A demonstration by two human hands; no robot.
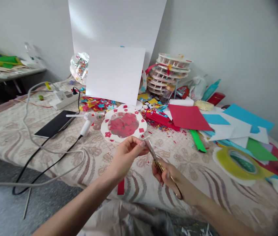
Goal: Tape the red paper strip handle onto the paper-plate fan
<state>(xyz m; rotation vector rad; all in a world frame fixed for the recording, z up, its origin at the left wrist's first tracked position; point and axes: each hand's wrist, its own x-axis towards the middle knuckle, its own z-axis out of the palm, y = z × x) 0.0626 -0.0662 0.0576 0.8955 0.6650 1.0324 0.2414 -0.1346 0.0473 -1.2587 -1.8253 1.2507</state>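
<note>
Two bare hands stand just apart near the table's front edge in the head view, the scissors (pixel 158 166) slanting between them. The right hand (pixel 169 173) is wrapped around the gold handles, the blades pointing away toward the left hand (pixel 130 152), whose thumb and fingertips are pinched together on what looks like a thin clear piece (pixel 147 140), too small to make out fully. The scissors look stiff, smooth and fairly light, best gripped by the finger loops, well behind the blades. The clear piece seems nearly weightless, limp and perhaps slippery, so a fingertip pinch at its edge suits it. Just beyond lies a flower-shaped white piece (pixel 124 125), probably light and easily bent, better lifted by its rim than its window.
</note>
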